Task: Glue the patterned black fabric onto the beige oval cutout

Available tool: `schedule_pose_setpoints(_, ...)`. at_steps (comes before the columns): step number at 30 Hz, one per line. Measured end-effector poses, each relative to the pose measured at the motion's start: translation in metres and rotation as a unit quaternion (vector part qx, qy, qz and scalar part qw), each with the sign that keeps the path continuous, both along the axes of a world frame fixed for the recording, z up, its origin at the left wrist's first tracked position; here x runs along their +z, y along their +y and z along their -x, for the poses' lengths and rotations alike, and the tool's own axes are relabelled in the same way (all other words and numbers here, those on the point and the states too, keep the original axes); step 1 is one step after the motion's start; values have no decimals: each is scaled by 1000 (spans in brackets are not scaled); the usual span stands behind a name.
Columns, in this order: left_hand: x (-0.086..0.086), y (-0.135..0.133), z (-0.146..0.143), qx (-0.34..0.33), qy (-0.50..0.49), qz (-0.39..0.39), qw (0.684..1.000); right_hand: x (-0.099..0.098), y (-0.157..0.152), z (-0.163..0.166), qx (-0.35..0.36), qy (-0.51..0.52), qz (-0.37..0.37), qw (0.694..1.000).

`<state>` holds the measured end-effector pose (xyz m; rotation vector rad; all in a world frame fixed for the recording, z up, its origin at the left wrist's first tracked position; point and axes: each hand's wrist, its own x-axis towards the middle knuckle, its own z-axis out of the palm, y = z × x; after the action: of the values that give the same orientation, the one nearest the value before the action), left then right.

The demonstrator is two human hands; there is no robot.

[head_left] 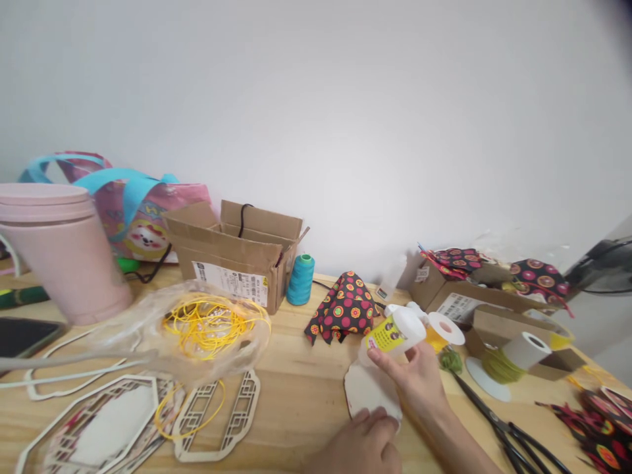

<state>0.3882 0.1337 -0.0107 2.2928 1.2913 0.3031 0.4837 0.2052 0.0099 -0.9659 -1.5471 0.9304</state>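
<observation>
In the head view, my right hand is wrapped round a white glue bottle with a yellow label, held tilted with its lower-left end over a white flat piece with a scalloped edge. Fingers of my left hand lie on the near edge of that piece, against the table. The bottle's tip is hard to make out against the white piece. Just behind stands a draped dark cloth with round red and orange patterns.
Black scissors, a green thread spool and patterned cloth lie right. A teal thread cone and cardboard box stand behind. Leftward are yellow cord, cut-out wooden frames and a pink bin.
</observation>
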Motion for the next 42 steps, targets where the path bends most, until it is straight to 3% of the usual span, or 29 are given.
schedule_pose_setpoints(11, -25, 3, 3, -70, 37, -176, 981, -2, -4, -3, 54, 31, 59, 996)
schedule_pose_setpoints(19, -28, 2, 6, -84, 63, -251, 962, -5, -3, -4, 88, 26, 66, 994)
schedule_pose_setpoints(33, -23, 2, 5, -103, 73, -257, 958, -2, -7, -2, 108, 42, 98, 988)
schedule_pose_setpoints(42, -26, 1, 5, -78, 54, -241, 966, -2, -6, -1, 63, 34, 71, 995)
